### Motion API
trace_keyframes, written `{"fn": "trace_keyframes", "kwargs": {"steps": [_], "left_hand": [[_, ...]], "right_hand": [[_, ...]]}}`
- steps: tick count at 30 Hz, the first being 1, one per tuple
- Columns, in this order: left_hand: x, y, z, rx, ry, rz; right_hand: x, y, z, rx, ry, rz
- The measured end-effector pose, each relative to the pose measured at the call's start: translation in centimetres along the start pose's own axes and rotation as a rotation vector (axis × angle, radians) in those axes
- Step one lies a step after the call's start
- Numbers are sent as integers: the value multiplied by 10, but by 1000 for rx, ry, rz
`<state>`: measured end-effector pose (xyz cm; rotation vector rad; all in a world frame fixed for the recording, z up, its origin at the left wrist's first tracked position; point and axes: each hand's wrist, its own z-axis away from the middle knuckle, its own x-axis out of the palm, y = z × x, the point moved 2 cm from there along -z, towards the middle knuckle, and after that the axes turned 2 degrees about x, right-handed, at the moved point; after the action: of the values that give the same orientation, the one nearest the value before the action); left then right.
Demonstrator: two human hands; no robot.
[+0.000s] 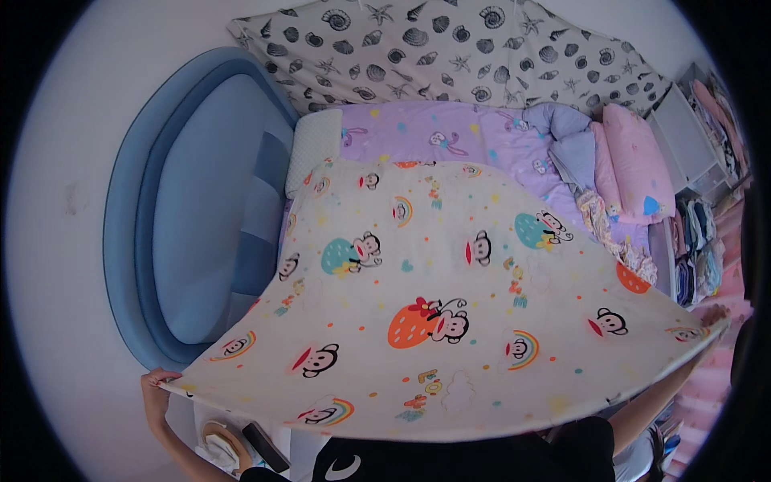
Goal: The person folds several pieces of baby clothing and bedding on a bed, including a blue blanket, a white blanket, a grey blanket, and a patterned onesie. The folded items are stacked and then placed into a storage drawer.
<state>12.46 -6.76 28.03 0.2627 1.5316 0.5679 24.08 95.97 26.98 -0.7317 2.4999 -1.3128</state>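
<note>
A cream cloth sheet [433,289] printed with cartoon monkeys, strawberries and rainbows stretches from my waist out over the bed. My left hand [158,385] grips its near left corner, thumb on top, beside the foot of the blue headboard. At the far right, arm outstretched, my right hand [714,316] has hold of the near right corner; the cloth's edge hides part of its fingers. The sheet's far end rests on a lilac bed cover [415,126] with a rabbit print and touches a white textured pillow [313,141].
The blue padded headboard [205,199] stands at the left. A seashell-print cloth [415,54] hangs along the wall. Pink pillows [638,162] and a grey-blue bundled cloth [566,141] lie at the right, near plastic drawers [680,138] and folded clothes. A round container [226,443] sits lower left.
</note>
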Motion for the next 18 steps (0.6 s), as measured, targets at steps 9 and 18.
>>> {"fn": "trace_keyframes", "kwargs": {"steps": [9,18], "left_hand": [[86,21,-142,258,-577,-218],[314,-28,-328,203,-568,137]], "right_hand": [[75,147,20,549,-148,119],[258,300,70,543,-181,344]]}}
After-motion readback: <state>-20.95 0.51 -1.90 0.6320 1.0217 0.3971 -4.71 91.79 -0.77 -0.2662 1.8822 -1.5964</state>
